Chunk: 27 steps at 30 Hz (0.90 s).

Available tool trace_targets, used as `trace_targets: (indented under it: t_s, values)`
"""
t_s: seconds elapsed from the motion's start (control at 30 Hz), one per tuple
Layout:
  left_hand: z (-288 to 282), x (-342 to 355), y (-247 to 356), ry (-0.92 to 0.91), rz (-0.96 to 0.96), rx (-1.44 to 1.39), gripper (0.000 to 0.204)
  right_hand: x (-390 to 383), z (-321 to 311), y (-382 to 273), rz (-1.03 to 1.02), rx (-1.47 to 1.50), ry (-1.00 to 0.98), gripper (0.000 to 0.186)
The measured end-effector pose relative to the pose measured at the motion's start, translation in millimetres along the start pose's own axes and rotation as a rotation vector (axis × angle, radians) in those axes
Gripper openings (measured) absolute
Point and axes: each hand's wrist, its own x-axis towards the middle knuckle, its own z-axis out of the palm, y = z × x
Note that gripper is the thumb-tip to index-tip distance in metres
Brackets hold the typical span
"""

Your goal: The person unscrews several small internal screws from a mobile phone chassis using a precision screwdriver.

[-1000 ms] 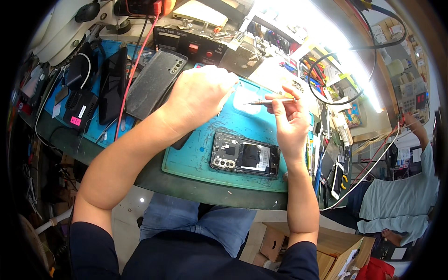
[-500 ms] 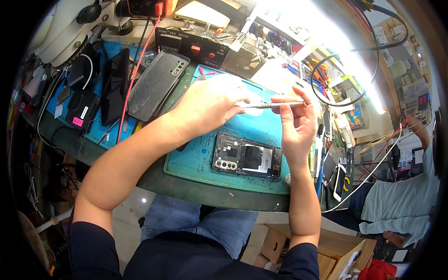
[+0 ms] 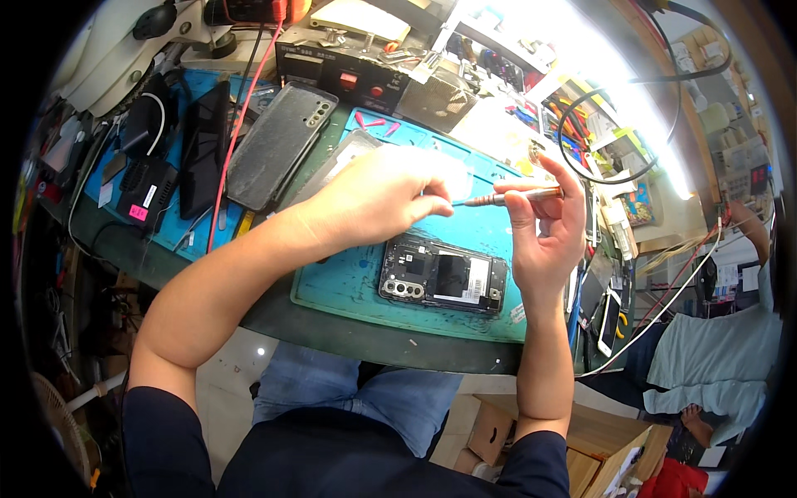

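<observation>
Teal silicone work mat (image 3: 349,282) at the middle of the bench, carrying an opened black smartphone with its back cover off (image 3: 444,282), camera cluster at its 9 o'clock end. Above it, at 12 o'clock, a slim metal screwdriver with an orange-brown grip (image 3: 510,197), held level and clear of the phone. Right hand (image 3: 548,236) pinched shut around the handle, thumb and forefinger clamped on the grip, remaining fingers curled behind. Left hand (image 3: 378,199) at 9 o'clock of the tool, fingertips drawn together at the tip of the blade (too small to tell whether anything sits between them).

On the phone's open back, a white rectangular sticker toward its 3 o'clock end. At 9 o'clock of the mat, a small pink label (image 3: 138,212) on a black device, with a white strip label just above it. At 11 o'clock, a grey phone back cover (image 3: 278,145) lying flat on a blue mat. At 3 o'clock, far edge, another person's sleeve in pale green (image 3: 714,357).

Compared with half a second ago: screwdriver much the same height above the phone, left fingertips closed in onto the blade tip, right hand little shifted.
</observation>
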Motion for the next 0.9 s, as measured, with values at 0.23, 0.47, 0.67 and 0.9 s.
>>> trace_targets:
  t_s: [0.23,0.47,0.67,0.9]
  values:
    - [-5.6,-14.2,6.2,-0.310,0.086,0.006,0.018,-5.4,-1.8,-14.0,-0.177,-0.099,-0.207,0.048]
    - [-7.3,-13.1,8.2,-0.390,0.054,0.000,0.015,-5.4,0.4,-16.6,-0.202,-0.127,-0.283,0.047]
    - [-4.6,-12.7,6.0,-0.377,0.066,-0.002,0.015,-4.9,1.9,-16.4,-0.198,-0.118,-0.313,0.043]
    - [-4.3,-11.5,8.3,-0.390,0.014,-0.014,0.018,-4.8,-1.0,-17.3,-0.208,-0.057,-0.415,0.043]
